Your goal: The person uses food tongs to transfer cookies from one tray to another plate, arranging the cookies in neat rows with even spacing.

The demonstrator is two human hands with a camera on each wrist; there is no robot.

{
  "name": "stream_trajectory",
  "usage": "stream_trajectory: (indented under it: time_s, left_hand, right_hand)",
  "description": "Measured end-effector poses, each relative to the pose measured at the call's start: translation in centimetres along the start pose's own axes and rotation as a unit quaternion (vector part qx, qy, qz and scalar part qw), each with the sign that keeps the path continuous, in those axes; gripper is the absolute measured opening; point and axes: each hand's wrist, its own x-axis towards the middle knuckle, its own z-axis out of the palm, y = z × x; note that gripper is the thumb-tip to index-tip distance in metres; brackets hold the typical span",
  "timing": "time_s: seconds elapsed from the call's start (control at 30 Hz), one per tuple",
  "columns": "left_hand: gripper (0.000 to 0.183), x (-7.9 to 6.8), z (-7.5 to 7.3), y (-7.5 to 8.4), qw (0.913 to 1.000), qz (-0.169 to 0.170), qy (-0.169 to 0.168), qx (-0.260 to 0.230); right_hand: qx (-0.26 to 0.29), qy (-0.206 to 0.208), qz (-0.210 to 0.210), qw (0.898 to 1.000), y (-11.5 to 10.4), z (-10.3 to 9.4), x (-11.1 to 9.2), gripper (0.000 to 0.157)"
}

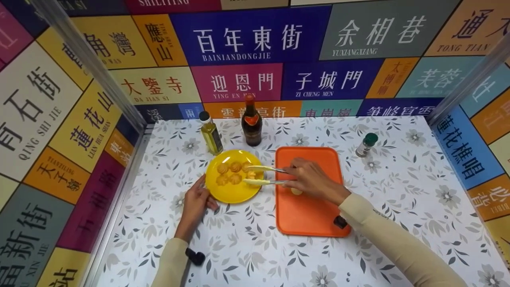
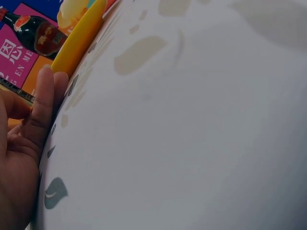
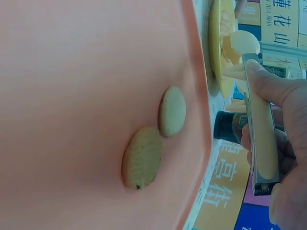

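Note:
In the head view my right hand [image 1: 312,177] grips a pair of metal tongs [image 3: 263,129] with pale tips. Those tips reach over the right side of a yellow plate [image 1: 235,196], one on each side of a piped cookie [image 1: 252,174]. Several more swirled cookies [image 1: 235,178] lie on the plate. My left hand [image 1: 196,199] is at the plate's left rim, its fingers touching the edge. On the orange tray [image 1: 306,221], under the right hand, lie two oval cookies [image 3: 143,158], mostly hidden from the head camera.
Behind the plate stand an oil bottle [image 1: 211,135] and a dark sauce bottle [image 1: 252,127]. A small green-capped jar [image 1: 366,145] stands right of the tray. Panels printed with place names wall the flower-patterned table [image 1: 247,255] at the back and sides.

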Motion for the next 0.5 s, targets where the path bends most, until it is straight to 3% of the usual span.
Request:
stream_trajectory:
  time_s: [0.5]
  left_hand:
    - [0.060, 0.14, -0.05, -0.26, 0.9999, -0.007, 0.002, -0.013]
  right_hand:
    - [-0.005, 0.010, -0.025, 1.000, -0.08, 0.88, 0.78, 0.034]
